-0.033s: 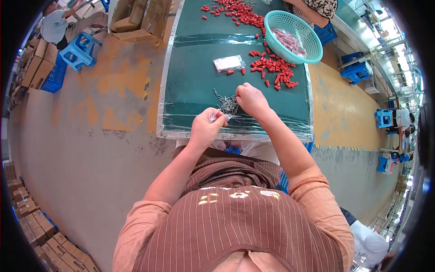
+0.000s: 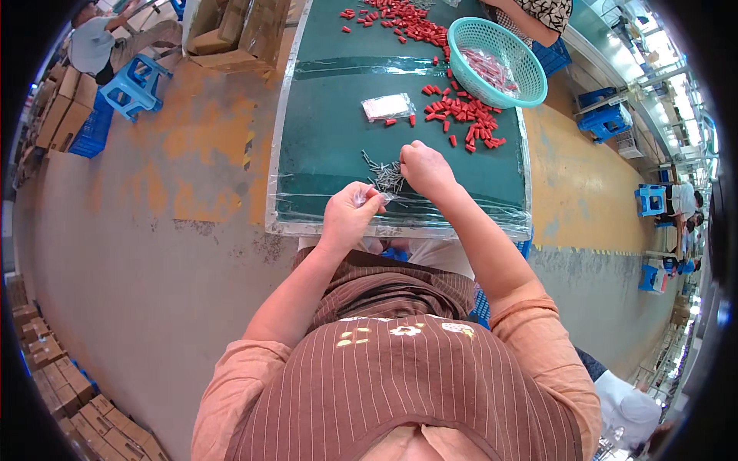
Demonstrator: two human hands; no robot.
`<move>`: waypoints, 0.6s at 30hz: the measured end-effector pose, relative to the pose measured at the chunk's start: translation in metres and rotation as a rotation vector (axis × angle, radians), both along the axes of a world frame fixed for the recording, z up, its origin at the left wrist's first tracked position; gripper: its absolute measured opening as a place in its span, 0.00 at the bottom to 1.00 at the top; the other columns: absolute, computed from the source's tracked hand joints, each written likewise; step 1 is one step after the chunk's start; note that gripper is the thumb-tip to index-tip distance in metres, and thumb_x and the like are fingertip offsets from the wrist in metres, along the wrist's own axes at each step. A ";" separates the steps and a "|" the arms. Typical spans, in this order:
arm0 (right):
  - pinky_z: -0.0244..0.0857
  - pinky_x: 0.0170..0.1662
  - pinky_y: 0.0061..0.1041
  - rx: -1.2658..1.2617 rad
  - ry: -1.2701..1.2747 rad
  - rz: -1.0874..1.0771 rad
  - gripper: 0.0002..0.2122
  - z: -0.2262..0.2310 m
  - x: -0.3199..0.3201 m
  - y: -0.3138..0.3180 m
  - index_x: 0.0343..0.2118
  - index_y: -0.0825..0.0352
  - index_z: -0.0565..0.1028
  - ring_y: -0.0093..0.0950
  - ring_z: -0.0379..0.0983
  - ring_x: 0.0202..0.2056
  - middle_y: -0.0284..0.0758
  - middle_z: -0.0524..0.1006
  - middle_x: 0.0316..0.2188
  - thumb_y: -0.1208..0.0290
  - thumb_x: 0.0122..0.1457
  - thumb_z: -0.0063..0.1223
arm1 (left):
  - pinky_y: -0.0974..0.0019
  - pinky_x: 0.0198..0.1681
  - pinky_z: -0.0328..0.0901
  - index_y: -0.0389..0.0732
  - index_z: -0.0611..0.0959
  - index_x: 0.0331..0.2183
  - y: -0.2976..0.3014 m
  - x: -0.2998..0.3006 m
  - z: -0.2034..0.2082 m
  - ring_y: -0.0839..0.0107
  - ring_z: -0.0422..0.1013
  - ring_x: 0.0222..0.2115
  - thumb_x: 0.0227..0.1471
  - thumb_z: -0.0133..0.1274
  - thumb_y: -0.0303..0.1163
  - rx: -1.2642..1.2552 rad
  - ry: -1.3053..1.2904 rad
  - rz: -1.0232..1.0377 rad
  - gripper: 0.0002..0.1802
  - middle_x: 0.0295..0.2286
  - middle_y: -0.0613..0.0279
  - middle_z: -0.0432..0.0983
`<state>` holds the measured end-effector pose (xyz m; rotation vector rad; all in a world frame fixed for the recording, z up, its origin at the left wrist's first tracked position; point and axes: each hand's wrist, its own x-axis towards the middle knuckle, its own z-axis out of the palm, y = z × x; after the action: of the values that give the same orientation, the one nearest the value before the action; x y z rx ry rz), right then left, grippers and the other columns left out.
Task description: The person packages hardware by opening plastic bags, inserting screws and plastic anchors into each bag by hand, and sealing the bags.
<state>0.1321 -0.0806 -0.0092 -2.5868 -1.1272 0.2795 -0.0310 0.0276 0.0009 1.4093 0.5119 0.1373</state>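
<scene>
My left hand (image 2: 347,217) is closed at the table's near edge, its thumb and fingers pinching a small clear plastic bag (image 2: 360,198). Just right of it, my right hand (image 2: 427,170) has its fingers curled together at the side of a loose heap of thin grey metal screws or pins (image 2: 382,174). Whatever those fingers may hold is hidden. Beyond the heap lies a flat clear packet (image 2: 387,107) with pale contents. Many short red plastic plugs (image 2: 467,117) are scattered farther right on the green tabletop (image 2: 323,127).
A turquoise mesh basket (image 2: 462,71) with bagged red pieces stands at the table's far right. Another person's arm (image 2: 530,21) rests behind it. More red plugs (image 2: 407,21) lie at the far end. A blue stool (image 2: 137,86) and cardboard boxes (image 2: 238,34) stand to the left.
</scene>
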 end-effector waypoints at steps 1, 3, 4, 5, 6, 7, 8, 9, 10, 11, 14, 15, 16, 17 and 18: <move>0.68 0.41 0.37 -0.077 -0.039 -0.011 0.05 0.000 -0.002 0.002 0.27 0.70 0.76 0.44 0.73 0.38 0.46 0.73 0.33 0.76 0.49 0.47 | 0.76 0.31 0.64 0.36 0.77 0.27 0.001 0.000 0.001 0.81 0.69 0.24 0.51 0.54 0.25 0.010 0.001 0.013 0.03 0.23 0.67 0.74; 0.69 0.40 0.37 -0.106 -0.054 -0.006 0.05 0.001 -0.002 0.006 0.26 0.71 0.76 0.44 0.73 0.37 0.47 0.74 0.33 0.76 0.49 0.48 | 0.76 0.30 0.65 0.36 0.78 0.27 0.001 0.002 0.002 0.81 0.69 0.24 0.50 0.55 0.25 0.021 -0.001 0.027 0.04 0.23 0.67 0.74; 0.69 0.40 0.37 -0.135 -0.068 -0.001 0.05 0.003 -0.002 0.007 0.26 0.72 0.76 0.44 0.74 0.36 0.47 0.75 0.33 0.76 0.48 0.49 | 0.76 0.30 0.65 0.36 0.78 0.27 0.001 0.002 0.002 0.81 0.70 0.24 0.50 0.56 0.25 -0.010 -0.022 0.037 0.04 0.23 0.67 0.75; 0.69 0.40 0.37 -0.133 -0.071 -0.001 0.05 0.004 0.001 0.007 0.26 0.72 0.76 0.44 0.74 0.36 0.47 0.75 0.33 0.76 0.48 0.49 | 0.76 0.30 0.65 0.36 0.78 0.27 0.001 0.003 0.002 0.81 0.70 0.24 0.49 0.56 0.25 -0.040 -0.043 0.048 0.04 0.23 0.67 0.75; 0.69 0.39 0.38 -0.168 -0.037 0.018 0.06 0.005 0.005 0.006 0.26 0.72 0.76 0.45 0.74 0.35 0.47 0.75 0.32 0.76 0.47 0.50 | 0.76 0.30 0.65 0.36 0.78 0.27 0.001 0.004 0.002 0.81 0.70 0.24 0.49 0.56 0.25 -0.038 -0.046 0.048 0.04 0.23 0.67 0.75; 0.69 0.38 0.39 -0.202 -0.004 0.036 0.07 0.007 0.009 0.004 0.27 0.72 0.76 0.45 0.74 0.34 0.48 0.76 0.32 0.75 0.46 0.51 | 0.76 0.30 0.65 0.36 0.78 0.27 0.001 0.004 0.002 0.81 0.70 0.25 0.49 0.56 0.25 -0.051 -0.032 0.045 0.04 0.23 0.67 0.75; 0.69 0.38 0.39 -0.201 -0.005 0.039 0.07 0.008 0.010 0.000 0.27 0.72 0.76 0.45 0.74 0.34 0.48 0.76 0.32 0.75 0.46 0.51 | 0.76 0.31 0.65 0.36 0.78 0.27 0.001 0.004 0.001 0.81 0.70 0.25 0.49 0.56 0.25 -0.064 -0.016 0.044 0.04 0.23 0.67 0.75; 0.69 0.36 0.37 -0.128 0.073 -0.002 0.07 0.009 0.013 -0.005 0.27 0.72 0.76 0.42 0.75 0.32 0.46 0.77 0.30 0.75 0.46 0.52 | 0.76 0.31 0.65 0.36 0.78 0.27 0.001 0.005 0.000 0.81 0.70 0.25 0.49 0.56 0.25 -0.063 -0.017 0.046 0.04 0.23 0.67 0.75; 0.69 0.34 0.34 -0.054 0.151 -0.044 0.08 0.010 0.015 -0.011 0.27 0.73 0.77 0.39 0.76 0.30 0.45 0.78 0.28 0.74 0.46 0.53 | 0.76 0.30 0.65 0.36 0.78 0.27 0.000 0.006 -0.001 0.80 0.70 0.25 0.49 0.56 0.25 -0.084 -0.008 0.054 0.04 0.23 0.67 0.75; 0.69 0.34 0.34 -0.053 0.149 -0.043 0.08 0.010 0.018 -0.018 0.27 0.73 0.77 0.39 0.76 0.30 0.45 0.78 0.28 0.74 0.46 0.53 | 0.76 0.30 0.65 0.36 0.78 0.27 0.000 0.008 -0.002 0.80 0.70 0.25 0.49 0.56 0.25 -0.104 0.001 0.062 0.03 0.23 0.67 0.75; 0.64 0.31 0.20 0.451 0.755 -0.269 0.08 0.009 0.017 -0.035 0.28 0.73 0.75 0.18 0.69 0.26 0.30 0.75 0.24 0.73 0.49 0.57 | 0.75 0.28 0.65 0.36 0.78 0.26 -0.001 0.013 -0.008 0.81 0.71 0.23 0.48 0.57 0.28 -0.046 0.001 0.034 0.06 0.22 0.65 0.76; 0.64 0.31 0.20 0.452 0.756 -0.269 0.08 0.011 0.013 -0.037 0.28 0.73 0.75 0.18 0.69 0.26 0.30 0.75 0.24 0.73 0.49 0.57 | 0.75 0.28 0.65 0.36 0.78 0.26 -0.001 0.016 -0.007 0.81 0.71 0.23 0.48 0.57 0.28 -0.045 0.003 0.034 0.06 0.22 0.65 0.76; 0.64 0.31 0.19 0.533 0.820 -0.280 0.07 0.015 0.008 -0.041 0.29 0.72 0.75 0.18 0.69 0.26 0.29 0.75 0.24 0.74 0.49 0.56 | 0.75 0.29 0.65 0.36 0.78 0.26 -0.002 0.019 -0.005 0.80 0.70 0.24 0.49 0.56 0.28 0.029 0.071 -0.002 0.06 0.22 0.65 0.76; 0.64 0.32 0.18 0.615 0.882 -0.290 0.07 0.022 0.003 -0.043 0.30 0.72 0.74 0.17 0.69 0.26 0.28 0.75 0.24 0.75 0.50 0.56 | 0.75 0.30 0.65 0.36 0.78 0.26 -0.004 0.023 0.000 0.80 0.70 0.24 0.49 0.56 0.28 0.104 0.139 -0.038 0.06 0.22 0.65 0.76; 0.64 0.32 0.18 0.617 0.882 -0.292 0.07 0.028 -0.004 -0.044 0.30 0.72 0.74 0.17 0.69 0.26 0.28 0.75 0.24 0.75 0.50 0.56 | 0.75 0.30 0.65 0.36 0.78 0.26 -0.007 0.028 0.006 0.80 0.70 0.24 0.49 0.56 0.28 0.104 0.140 -0.041 0.06 0.22 0.65 0.76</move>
<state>0.1285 -0.1248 0.0187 -1.7220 -0.4060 0.7598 -0.0034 0.0211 0.0068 1.5375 0.5977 0.0330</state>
